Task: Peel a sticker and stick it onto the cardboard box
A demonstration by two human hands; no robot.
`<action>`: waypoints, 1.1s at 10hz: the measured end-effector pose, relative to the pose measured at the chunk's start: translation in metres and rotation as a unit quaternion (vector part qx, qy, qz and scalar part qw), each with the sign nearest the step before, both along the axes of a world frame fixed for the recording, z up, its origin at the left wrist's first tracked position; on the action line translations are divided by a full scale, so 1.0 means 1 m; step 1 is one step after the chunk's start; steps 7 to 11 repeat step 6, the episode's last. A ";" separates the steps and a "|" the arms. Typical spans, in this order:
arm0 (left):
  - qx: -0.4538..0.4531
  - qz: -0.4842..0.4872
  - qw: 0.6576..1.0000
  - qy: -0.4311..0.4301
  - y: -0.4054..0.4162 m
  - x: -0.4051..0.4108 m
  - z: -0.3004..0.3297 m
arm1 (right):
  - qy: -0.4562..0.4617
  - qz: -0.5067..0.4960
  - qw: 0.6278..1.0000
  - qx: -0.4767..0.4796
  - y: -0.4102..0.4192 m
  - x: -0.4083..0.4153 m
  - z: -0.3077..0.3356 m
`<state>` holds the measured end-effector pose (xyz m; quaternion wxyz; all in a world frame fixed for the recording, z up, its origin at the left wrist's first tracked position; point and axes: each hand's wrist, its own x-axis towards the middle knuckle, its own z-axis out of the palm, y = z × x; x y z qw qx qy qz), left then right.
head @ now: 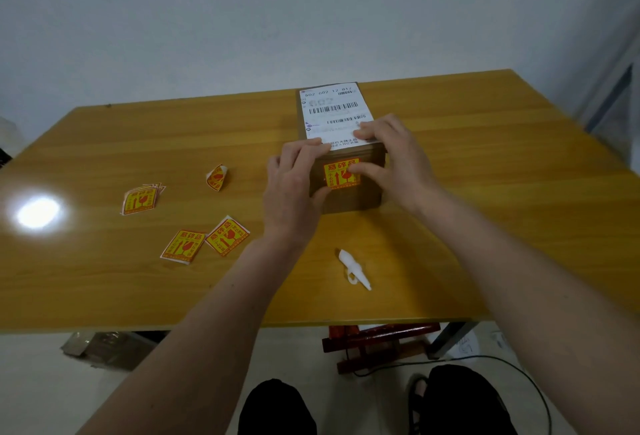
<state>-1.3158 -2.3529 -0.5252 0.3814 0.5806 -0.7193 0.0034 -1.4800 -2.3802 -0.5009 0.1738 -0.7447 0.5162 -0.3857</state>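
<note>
Table: right of box open; left obstructed by loose stickers; near edge, crumpled backing.

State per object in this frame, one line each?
cardboard box: closed, on table, shipping label on top
sticker: stuck on box's near face
left hand: steadies box's left side
right hand: thumb presses sticker
curled sticker: loose on table
backing scrap: crumpled, discarded

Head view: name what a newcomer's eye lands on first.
The cardboard box mid-table, both hands on it: the right hand presses an orange-and-yellow sticker onto its near face, and the left hand steadies its left side. A white shipping label covers its top. Loose stickers lie left.
</note>
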 end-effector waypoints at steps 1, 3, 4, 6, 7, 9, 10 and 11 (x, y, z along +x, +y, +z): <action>0.009 -0.001 1.000 0.006 -0.001 0.001 0.001 | -0.048 0.024 0.998 0.015 -0.003 -0.006 0.001; 0.016 -0.002 0.999 0.037 0.001 -0.003 0.007 | -0.055 0.023 0.998 0.033 0.004 -0.006 0.006; 0.036 -0.010 0.998 0.055 0.005 -0.003 0.014 | 0.004 0.024 0.998 0.059 0.015 -0.007 0.012; 0.076 0.029 0.996 0.045 0.034 0.012 0.017 | 0.117 -0.072 0.983 0.122 0.057 -0.030 0.006; 0.076 0.029 0.996 0.045 0.034 0.012 0.017 | 0.117 -0.072 0.983 0.122 0.057 -0.030 0.006; 0.076 0.029 0.996 0.045 0.034 0.012 0.017 | 0.117 -0.072 0.983 0.122 0.057 -0.030 0.006; 0.076 0.029 0.996 0.045 0.034 0.012 0.017 | 0.117 -0.072 0.983 0.122 0.057 -0.030 0.006; 0.076 0.029 0.996 0.045 0.034 0.012 0.017 | 0.117 -0.072 0.983 0.122 0.057 -0.030 0.006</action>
